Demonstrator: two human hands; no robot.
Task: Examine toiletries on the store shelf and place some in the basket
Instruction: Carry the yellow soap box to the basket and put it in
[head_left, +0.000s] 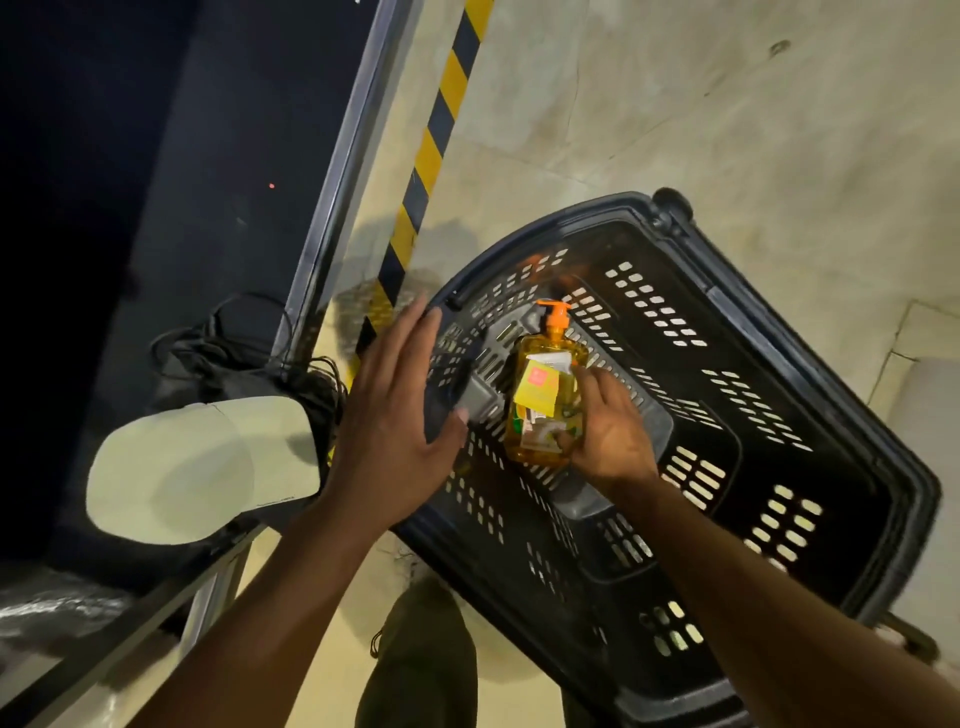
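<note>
Right hand (608, 431) holds a yellow soap bottle (545, 395) inside the black basket (727, 332).
It grips the lower part; the left hand (395, 395) hovers flat, wide open, over the basket's rim.

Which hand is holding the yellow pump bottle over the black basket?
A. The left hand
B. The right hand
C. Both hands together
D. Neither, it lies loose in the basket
B: the right hand has its fingers curled round the yellow pump bottle over the basket, while the left hand is open and apart from the bottle.
</note>
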